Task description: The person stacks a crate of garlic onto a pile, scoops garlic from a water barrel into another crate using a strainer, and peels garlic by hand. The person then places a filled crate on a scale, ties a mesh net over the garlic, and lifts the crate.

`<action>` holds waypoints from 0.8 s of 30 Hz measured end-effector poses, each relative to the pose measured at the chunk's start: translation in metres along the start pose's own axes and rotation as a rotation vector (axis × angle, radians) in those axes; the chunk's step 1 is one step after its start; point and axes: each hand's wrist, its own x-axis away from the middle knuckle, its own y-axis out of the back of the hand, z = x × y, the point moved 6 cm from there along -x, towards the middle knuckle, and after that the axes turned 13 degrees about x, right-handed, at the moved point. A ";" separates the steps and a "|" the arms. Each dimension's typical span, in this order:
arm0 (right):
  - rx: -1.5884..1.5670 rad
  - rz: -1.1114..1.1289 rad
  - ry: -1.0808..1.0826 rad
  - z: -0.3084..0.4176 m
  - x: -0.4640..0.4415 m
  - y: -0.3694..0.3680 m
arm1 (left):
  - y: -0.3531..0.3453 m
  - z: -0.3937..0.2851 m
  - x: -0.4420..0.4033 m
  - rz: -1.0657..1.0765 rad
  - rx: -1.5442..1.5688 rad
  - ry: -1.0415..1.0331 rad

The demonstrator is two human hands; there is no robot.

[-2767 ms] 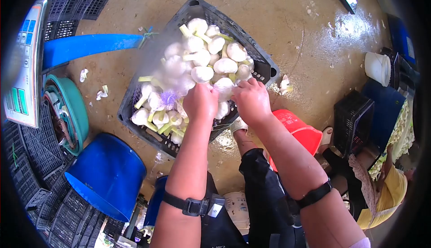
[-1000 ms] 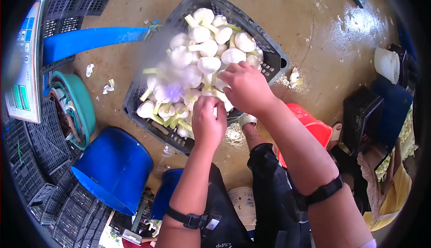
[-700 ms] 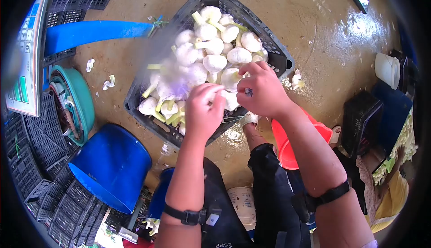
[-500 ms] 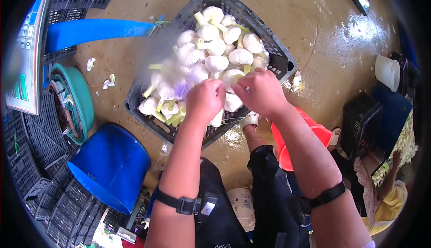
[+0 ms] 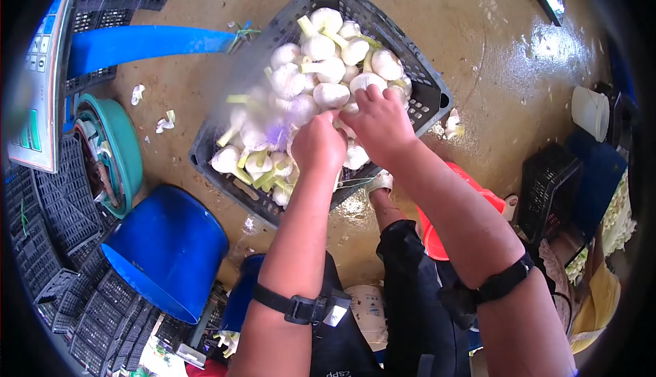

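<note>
A black plastic crate [image 5: 425,70] full of white garlic bulbs [image 5: 331,95] with cut green stems stands on the floor in front of me. My left hand [image 5: 320,143] is closed over the near part of the pile, its thumb side against my right hand. Curled fingers of my right hand [image 5: 381,124] press in from the right. Between the two hands a garlic bulb [image 5: 348,128] shows only in part, and both hands seem to grip it. My fingertips are mostly hidden. A blurred, hazy patch covers the crate's left side.
A blue tub [image 5: 167,250] and a green basin [image 5: 126,158] stand on the left, near stacked black crates [image 5: 72,206]. A scale [image 5: 44,76] is at upper left. An orange-red bucket [image 5: 432,230] sits under my right forearm. Another person's yellow clothing [image 5: 596,305] shows at lower right.
My left hand has shifted slightly right and my right hand has turned, its fingers now further up over the pile. The hands are closer together, and the bulb between them is more hidden.
</note>
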 end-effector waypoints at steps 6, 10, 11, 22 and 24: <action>0.013 0.026 -0.233 -0.004 0.002 -0.011 | -0.009 -0.004 0.002 -0.068 0.081 -0.082; 0.078 -0.071 -0.224 -0.005 0.000 -0.007 | -0.015 -0.006 0.000 -0.046 0.039 -0.145; 0.081 -0.069 -0.224 -0.005 -0.004 -0.006 | -0.016 -0.006 -0.002 -0.024 -0.007 -0.143; -0.012 -0.026 -0.115 -0.001 0.011 -0.016 | -0.023 -0.002 -0.009 0.104 -0.094 -0.237; -0.084 -0.050 -0.154 -0.010 0.019 -0.010 | -0.022 -0.001 -0.008 0.069 -0.090 -0.236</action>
